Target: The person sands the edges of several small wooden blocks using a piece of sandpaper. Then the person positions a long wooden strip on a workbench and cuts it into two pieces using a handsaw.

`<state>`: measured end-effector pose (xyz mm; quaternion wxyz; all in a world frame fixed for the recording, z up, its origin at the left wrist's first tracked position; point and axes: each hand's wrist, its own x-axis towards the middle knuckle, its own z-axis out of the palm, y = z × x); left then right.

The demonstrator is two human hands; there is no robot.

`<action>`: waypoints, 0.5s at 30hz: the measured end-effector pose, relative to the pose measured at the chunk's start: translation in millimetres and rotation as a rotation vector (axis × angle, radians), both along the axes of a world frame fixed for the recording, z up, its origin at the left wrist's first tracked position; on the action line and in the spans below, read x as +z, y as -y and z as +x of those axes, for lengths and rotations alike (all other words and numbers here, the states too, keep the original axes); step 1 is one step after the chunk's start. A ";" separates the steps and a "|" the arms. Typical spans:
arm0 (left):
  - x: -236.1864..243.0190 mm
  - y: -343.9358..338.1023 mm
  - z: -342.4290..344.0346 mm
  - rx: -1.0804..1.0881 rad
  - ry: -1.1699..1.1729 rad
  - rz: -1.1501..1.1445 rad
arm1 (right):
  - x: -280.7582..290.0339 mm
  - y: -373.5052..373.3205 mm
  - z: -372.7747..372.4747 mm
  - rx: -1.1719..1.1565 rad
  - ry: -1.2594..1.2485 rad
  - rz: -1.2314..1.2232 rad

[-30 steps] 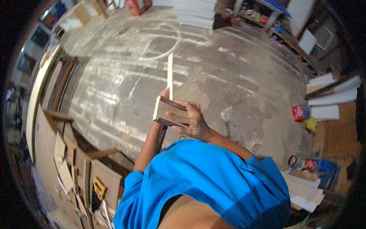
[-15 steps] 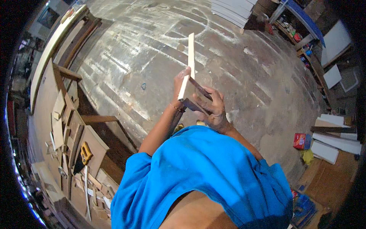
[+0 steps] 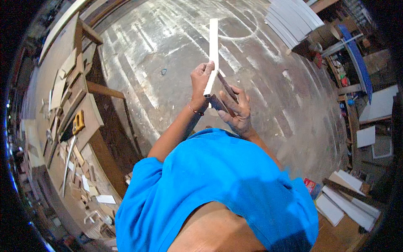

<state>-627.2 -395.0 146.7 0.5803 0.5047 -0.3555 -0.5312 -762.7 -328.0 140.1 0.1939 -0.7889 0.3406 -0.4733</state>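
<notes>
In front of my chest is a narrow wooden frame (image 3: 214, 40), with a pale, angled top edge and dark brown strips going down toward me. My left hand (image 3: 201, 80) is closed round it near the bend, thumb over the pale edge. Lower and to the right, my right hand (image 3: 238, 113) holds the brown strips, its fingers partly spread among them and its thumb on the near side. The far end of the piece points away from me over the floor. How its underside joins is hidden.
At left stands a wooden workbench (image 3: 94, 111) with a yellow-handled handsaw (image 3: 77, 122), a metal rod (image 3: 69, 164) and several wood offcuts. White boards (image 3: 294, 21) are stacked at the far right. More boards (image 3: 348, 201) lie at the near right, beside a red package (image 3: 310, 185).
The frame and both hands sit higher in the picture, and the frame's angle has shifted slightly. My view has shifted, carrying the bench up and left. Both hands keep their hold.
</notes>
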 end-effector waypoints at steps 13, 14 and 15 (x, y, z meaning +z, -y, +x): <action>10.9 -30.6 24.9 0.213 -0.023 0.000 | -2.0 -2.4 37.1 0.224 0.384 0.188; 8.6 -35.0 29.1 0.188 0.058 0.023 | -4.9 0.8 40.5 0.232 0.346 0.157; 2.0 -37.4 33.7 0.193 0.159 0.008 | -8.1 8.3 43.7 0.238 0.308 0.124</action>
